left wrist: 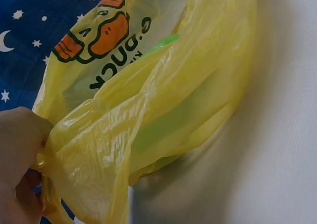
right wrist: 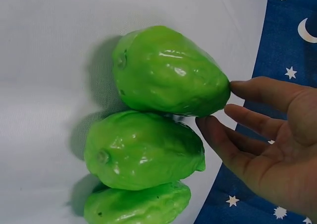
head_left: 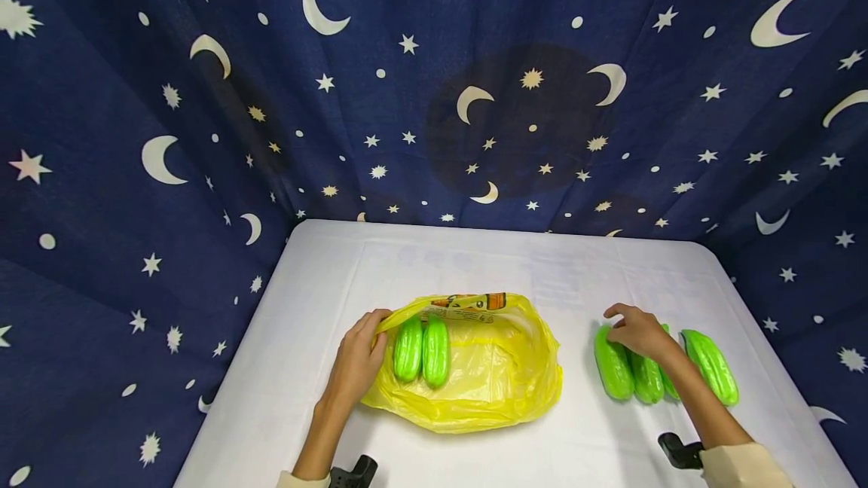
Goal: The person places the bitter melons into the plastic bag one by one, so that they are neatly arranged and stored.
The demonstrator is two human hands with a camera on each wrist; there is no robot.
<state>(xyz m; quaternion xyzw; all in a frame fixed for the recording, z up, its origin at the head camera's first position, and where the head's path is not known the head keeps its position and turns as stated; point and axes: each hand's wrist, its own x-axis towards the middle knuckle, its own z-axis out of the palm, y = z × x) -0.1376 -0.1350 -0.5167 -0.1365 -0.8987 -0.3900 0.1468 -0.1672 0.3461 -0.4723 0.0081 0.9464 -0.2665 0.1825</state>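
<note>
My left hand (head_left: 357,358) grips the left rim of a yellow plastic bag (head_left: 522,413), its mouth spread wide. Two glossy green gourd-like vegetables (head_left: 408,350) lie side by side inside the bag. In the left wrist view the left hand (left wrist: 22,159) bunches the film of the bag (left wrist: 198,85), which bears a duck print. Off to the right, my right hand (head_left: 640,331) reaches over a row of several similar vegetables. Its thumb and fingertips touch the end of the leftmost green vegetable (right wrist: 171,70) in the right wrist view, fingers loosely extended.
A white-covered table (head_left: 325,277) bears everything. The rightmost green vegetable (head_left: 710,367) lies tilted at the end of the row. A dark blue curtain (head_left: 407,96) with moons and stars hangs behind and along both sides.
</note>
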